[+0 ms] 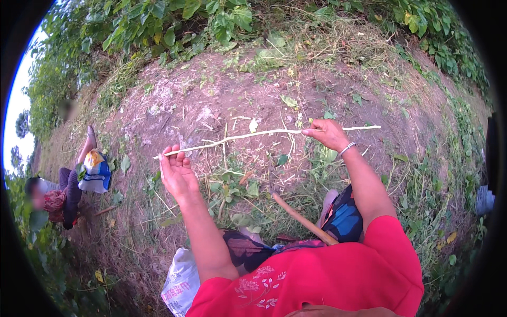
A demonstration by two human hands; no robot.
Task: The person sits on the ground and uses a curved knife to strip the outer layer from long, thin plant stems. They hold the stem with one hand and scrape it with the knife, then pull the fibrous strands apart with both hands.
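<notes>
A long, thin, pale green plant stem (245,136) stretches between my hands, leafless and slightly bent. Near its left end, my left hand (178,171) supports it between thumb and curled fingers, palm turned up. My right hand (328,134), with a silver bracelet at the wrist, pinches the stem farther right, and the right end sticks out past the fingers. Under the stem, cut bits of stalk and loose leaves (253,188) litter the soil. A wooden handle (302,217) slants from my lap to the ground; what its far end carries is hard to make out.
A white plastic bag (181,282) lies by my left side. At the far left another person (66,195) sits on the ground beside a blue, white and yellow bag (96,171). Leafy plants (174,21) border the bare soil ahead, and dry grass (338,42) covers its far edge.
</notes>
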